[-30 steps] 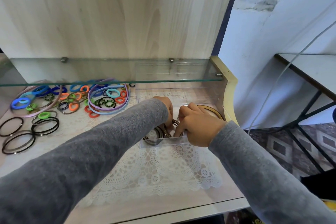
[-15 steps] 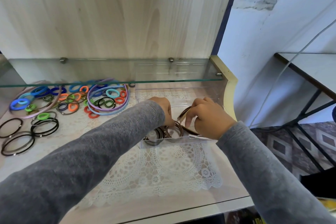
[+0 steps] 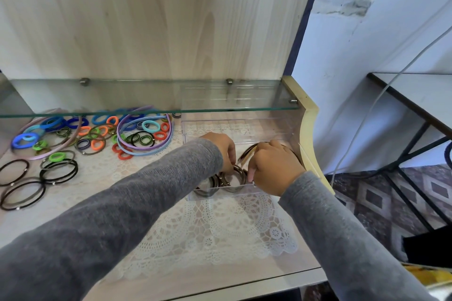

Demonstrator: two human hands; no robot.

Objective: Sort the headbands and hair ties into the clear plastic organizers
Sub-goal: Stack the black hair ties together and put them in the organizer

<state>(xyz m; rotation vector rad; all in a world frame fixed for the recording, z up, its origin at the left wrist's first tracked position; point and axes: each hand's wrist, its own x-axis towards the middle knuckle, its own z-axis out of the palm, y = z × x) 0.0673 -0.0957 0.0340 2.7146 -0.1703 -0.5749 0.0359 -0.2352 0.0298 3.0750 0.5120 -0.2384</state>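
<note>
A clear plastic organizer (image 3: 269, 129) sits on the lace cloth at the right of the shelf. Both my hands reach into its near end. My left hand (image 3: 223, 149) has curled fingers on the brown hair ties (image 3: 232, 177) inside. My right hand (image 3: 274, 168) pinches the same brown ties, and a brown headband (image 3: 247, 153) arcs up just above its fingers. Purple and blue headbands (image 3: 144, 150) and several coloured hair ties (image 3: 97, 134) lie in a pile at the left. Black hair ties (image 3: 58, 171) lie nearer the front left.
A glass shelf (image 3: 146, 98) juts out low over the back of the surface and the organizer. The wooden side panel (image 3: 308, 129) stands close on the right. A white lace cloth (image 3: 220, 232) covers the middle of the shelf.
My right hand first shifted right and lifted the brown headband's end, then came back down onto the brown ties. My left hand stayed in the organizer.
</note>
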